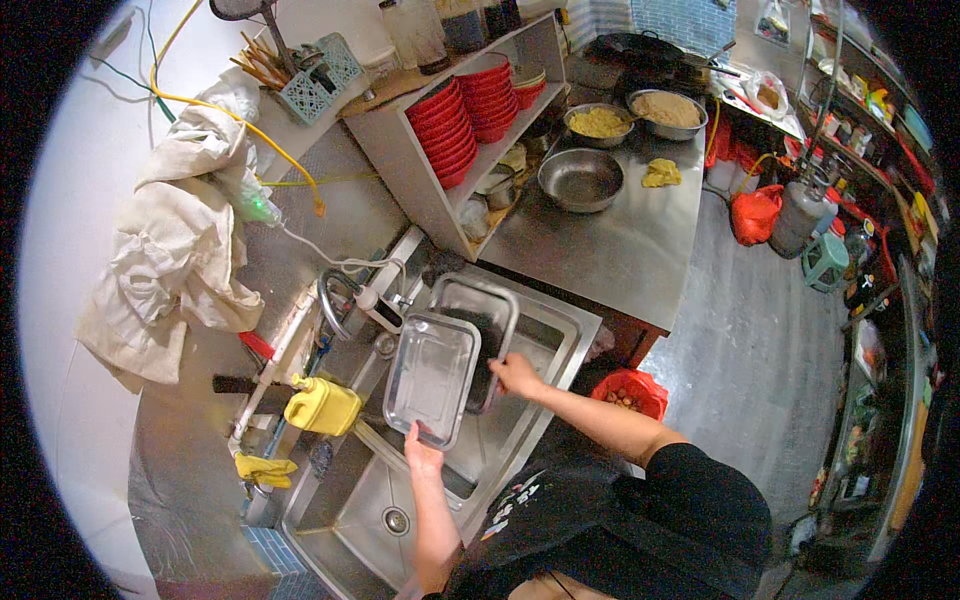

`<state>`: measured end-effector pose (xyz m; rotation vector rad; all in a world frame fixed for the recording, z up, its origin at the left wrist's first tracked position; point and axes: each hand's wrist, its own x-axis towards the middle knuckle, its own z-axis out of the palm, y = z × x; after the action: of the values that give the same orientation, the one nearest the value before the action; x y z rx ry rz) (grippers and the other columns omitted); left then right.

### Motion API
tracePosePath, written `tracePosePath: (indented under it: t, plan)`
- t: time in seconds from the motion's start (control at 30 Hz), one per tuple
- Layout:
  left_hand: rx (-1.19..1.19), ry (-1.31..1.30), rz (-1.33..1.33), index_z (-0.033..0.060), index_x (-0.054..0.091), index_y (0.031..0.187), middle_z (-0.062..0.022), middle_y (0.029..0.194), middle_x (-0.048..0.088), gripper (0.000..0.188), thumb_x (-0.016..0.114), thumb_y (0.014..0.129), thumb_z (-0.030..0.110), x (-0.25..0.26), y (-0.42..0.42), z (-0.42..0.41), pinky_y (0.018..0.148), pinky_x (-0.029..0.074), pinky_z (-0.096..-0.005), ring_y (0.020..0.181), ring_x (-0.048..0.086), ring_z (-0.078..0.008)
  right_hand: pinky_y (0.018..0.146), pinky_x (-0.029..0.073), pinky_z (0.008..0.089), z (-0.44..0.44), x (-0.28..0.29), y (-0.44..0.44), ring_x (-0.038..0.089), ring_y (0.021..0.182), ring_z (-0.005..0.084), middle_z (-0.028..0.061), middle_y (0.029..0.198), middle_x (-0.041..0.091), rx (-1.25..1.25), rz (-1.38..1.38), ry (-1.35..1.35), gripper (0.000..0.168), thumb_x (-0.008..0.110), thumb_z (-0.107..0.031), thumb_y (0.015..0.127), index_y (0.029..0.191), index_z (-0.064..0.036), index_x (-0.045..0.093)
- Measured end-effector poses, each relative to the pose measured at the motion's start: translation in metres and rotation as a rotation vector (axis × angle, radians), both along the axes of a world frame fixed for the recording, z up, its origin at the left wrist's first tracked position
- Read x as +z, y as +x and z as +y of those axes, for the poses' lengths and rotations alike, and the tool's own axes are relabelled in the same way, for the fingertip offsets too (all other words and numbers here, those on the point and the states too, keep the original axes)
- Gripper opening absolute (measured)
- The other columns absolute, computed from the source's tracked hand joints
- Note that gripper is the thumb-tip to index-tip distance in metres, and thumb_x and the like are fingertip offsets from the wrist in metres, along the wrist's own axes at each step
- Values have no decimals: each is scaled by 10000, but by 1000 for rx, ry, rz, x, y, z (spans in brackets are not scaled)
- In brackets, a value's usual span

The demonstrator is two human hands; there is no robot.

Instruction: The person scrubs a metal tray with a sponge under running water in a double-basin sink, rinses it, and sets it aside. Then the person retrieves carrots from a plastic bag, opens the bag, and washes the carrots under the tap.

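My left hand grips the near edge of a shallow rectangular stainless steel tray, thumb on top. The tray is tilted over the divider of a two-basin stainless steel sink. Partly behind it is a second rectangular tray with a bright metal rim; its middle looks dark, and I cannot tell whether that is its surface or shadow. My right hand closes on this second tray's right rim, above the far basin. The near basin shows a round drain.
A curved faucet and a white tap unit stand behind the trays. A yellow jug sits at the sink's left edge. Red bowls fill a shelf, and a metal basin rests on the steel counter.
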<state>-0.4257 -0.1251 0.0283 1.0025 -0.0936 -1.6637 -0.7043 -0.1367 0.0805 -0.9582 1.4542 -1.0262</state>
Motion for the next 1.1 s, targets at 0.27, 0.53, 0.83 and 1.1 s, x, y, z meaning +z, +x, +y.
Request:
tracePosePath:
  t: [0.27,0.53,0.83,1.1]
  plan:
    - [-122,-171,65,59,514,988,-90,996,550,200,513,885,230,28,5,11,898,403,-478,980,511,-268,487,506,298,16,44,85,592,543,158,103,680,590,328,-43,-206,318,475,-288,903,981,19,503]
    - [52,-336,-179,55,420,1234,-100,1199,486,467,534,796,-60,50,43,14,954,374,-427,1096,474,-252,859,434,380,-9,29,19,432,1164,254,143,1383,255,294,-366,-164,944,645,-296,781,1409,-132,-41]
    - [-111,-483,-861,58,567,880,-12,841,577,213,646,704,-32,33,52,2,778,403,-273,804,531,-130,760,451,390,-28,19,11,582,938,300,182,972,601,189,518,-280,418,675,-229,751,1093,-30,537]
    - [9,-403,-822,67,532,1098,-20,957,560,362,580,757,-45,22,53,19,732,440,-255,848,536,-130,613,459,386,-2,58,35,610,737,331,170,807,623,59,446,-707,169,600,-56,771,939,-62,583]
